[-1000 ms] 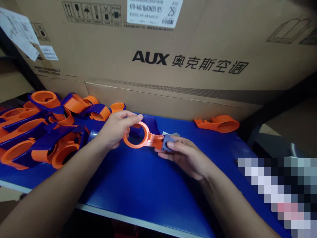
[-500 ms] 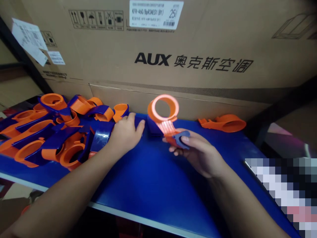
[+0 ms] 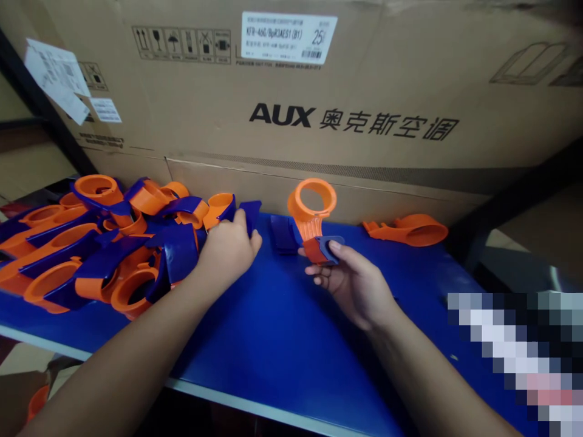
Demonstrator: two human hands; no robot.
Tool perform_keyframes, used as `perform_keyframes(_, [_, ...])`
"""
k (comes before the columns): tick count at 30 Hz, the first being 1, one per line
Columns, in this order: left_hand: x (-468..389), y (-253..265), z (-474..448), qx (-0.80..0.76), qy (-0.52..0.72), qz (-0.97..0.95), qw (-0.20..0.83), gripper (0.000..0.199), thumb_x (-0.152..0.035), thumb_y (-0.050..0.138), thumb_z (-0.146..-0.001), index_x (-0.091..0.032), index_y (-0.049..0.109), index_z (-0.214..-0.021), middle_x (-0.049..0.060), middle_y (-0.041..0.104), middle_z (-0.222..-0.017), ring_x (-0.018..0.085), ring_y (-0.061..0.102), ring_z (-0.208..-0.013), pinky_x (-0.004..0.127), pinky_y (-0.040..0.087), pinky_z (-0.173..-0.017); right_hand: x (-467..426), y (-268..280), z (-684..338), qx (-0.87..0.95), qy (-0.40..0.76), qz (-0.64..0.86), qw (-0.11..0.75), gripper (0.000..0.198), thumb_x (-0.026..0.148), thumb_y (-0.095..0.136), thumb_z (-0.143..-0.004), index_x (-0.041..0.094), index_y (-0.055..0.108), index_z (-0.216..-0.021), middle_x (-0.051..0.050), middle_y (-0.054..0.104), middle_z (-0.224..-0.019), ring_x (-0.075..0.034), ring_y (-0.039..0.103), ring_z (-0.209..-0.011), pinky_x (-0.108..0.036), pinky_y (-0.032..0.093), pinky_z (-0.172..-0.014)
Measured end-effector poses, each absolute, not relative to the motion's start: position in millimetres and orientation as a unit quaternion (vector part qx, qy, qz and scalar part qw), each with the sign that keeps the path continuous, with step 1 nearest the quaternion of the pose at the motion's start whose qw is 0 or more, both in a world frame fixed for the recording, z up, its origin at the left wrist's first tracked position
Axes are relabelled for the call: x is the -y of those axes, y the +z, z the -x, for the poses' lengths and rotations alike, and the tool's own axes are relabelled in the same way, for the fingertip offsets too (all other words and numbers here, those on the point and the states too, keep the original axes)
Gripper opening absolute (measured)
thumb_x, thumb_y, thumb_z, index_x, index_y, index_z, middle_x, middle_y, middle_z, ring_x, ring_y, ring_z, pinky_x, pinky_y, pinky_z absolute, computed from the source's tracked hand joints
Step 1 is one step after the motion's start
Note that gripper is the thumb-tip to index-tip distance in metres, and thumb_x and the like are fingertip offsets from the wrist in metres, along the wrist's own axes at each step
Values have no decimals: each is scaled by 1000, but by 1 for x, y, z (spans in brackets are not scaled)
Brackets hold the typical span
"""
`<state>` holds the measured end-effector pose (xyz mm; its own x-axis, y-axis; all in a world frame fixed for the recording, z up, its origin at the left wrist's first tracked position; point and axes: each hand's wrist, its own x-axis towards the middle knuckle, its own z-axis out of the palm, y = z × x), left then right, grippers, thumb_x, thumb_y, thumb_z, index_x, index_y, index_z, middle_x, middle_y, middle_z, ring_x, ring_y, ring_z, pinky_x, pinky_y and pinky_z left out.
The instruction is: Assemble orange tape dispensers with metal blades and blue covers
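My right hand (image 3: pixel 348 279) is closed round the lower end of an orange tape dispenser (image 3: pixel 310 230). Its ring points up, and my thumb presses on a blue-grey end piece (image 3: pixel 331 247). My left hand (image 3: pixel 230 243) is closed on a curved dark blue plastic piece (image 3: pixel 251 212), which shows between index finger and thumb; the other fingers are hidden behind the hand. Between my hands, another blue plastic piece (image 3: pixel 283 233) lies on the blue tabletop (image 3: pixel 273 340), just left of the held dispenser.
A pile of orange and blue tape dispensers (image 3: pixel 95 243) covers the left side. One orange dispenser body (image 3: pixel 410 230) lies at the back right. Behind stands a large cardboard box (image 3: pixel 191 121). Dark metal posts (image 3: pixel 523 200) rise at both sides.
The dispenser in my right hand has shifted slightly right and turned more upright. My left hand has moved slightly left and down, with the blue piece now raised in its fingers.
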<state>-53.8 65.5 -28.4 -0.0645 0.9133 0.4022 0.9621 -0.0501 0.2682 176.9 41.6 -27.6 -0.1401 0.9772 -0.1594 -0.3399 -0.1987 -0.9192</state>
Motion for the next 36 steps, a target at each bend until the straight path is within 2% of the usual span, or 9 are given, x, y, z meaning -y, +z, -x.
perform_keyframes(3, [-60, -22, 54, 628, -441, 640, -40, 61, -38, 64, -94, -14, 52, -149, 16, 75, -107, 28, 74, -92, 43, 58, -91, -40, -27, -175, 356, 667, 405, 514, 26, 42, 79, -84, 19, 79, -98, -11, 84, -106, -18, 74, -74, -27, 56, -65])
perform_keyframes(6, [-52, -25, 41, 531, -552, 598, -239, 73, -33, 70, -90, -20, 41, -156, 12, 72, -120, 21, 74, -96, 36, 60, -90, -38, -27, -174, 338, 678, 386, 526, 23, 40, 79, -84, 21, 80, -96, -9, 85, -103, -20, 77, -82, -31, 60, -79])
perform_keyframes(9, [-42, -30, 26, 445, -563, 579, -388, 79, -23, 74, -84, -21, 39, -155, 11, 71, -122, 19, 73, -100, 33, 61, -89, -37, -27, -174, 336, 683, 372, 532, 21, 37, 81, -83, 22, 80, -98, -8, 85, -102, -22, 79, -91, -36, 61, -94])
perform_keyframes(12, [-37, -34, 20, 393, -522, 622, -432, 67, -15, 72, -81, -20, 50, -144, 11, 70, -121, 21, 72, -106, 34, 62, -90, -36, -27, -175, 343, 687, 357, 532, 24, 35, 81, -81, 22, 81, -102, -8, 85, -107, -26, 80, -99, -42, 58, -104])
perform_keyframes(14, [-39, -37, 23, 386, -489, 673, -399, 62, -15, 72, -80, -19, 55, -138, 12, 69, -124, 24, 71, -112, 38, 63, -92, -36, -27, -176, 348, 689, 348, 532, 25, 35, 82, -80, 22, 81, -101, -8, 85, -107, -27, 80, -102, -44, 58, -106])
perform_keyframes(16, [-44, -40, 30, 381, -466, 736, -310, 66, -16, 74, -78, -21, 55, -141, 13, 67, -130, 27, 68, -119, 43, 63, -97, -36, -27, -177, 352, 690, 342, 532, 24, 36, 82, -80, 23, 80, -100, -7, 85, -105, -27, 80, -101, -44, 58, -106])
perform_keyframes(21, [-59, -45, 49, 342, -421, 836, -86, 79, -13, 70, -80, -21, 44, -154, 15, 58, -143, 29, 60, -134, 49, 57, -110, -34, -27, -177, 345, 692, 345, 532, 20, 37, 83, -79, 24, 78, -93, -3, 83, -84, -24, 80, -85, -38, 64, -89])
perform_keyframes(27, [-62, -45, 57, 345, -382, 857, -24, 78, -11, 69, -83, -22, 41, -156, 16, 57, -146, 30, 59, -135, 52, 52, -117, -32, -28, -177, 382, 680, 355, 516, 26, 44, 81, -79, 22, 79, -94, -5, 80, -75, -23, 79, -76, -30, 62, -68])
perform_keyframes(36, [-66, -44, 60, 351, -383, 853, 54, 74, -8, 66, -86, -24, 45, -155, 14, 60, -139, 31, 59, -133, 54, 53, -114, -31, -26, -178, 390, 668, 366, 518, 27, 43, 80, -79, 23, 79, -96, -5, 78, -71, -21, 73, -66, -28, 54, -57])
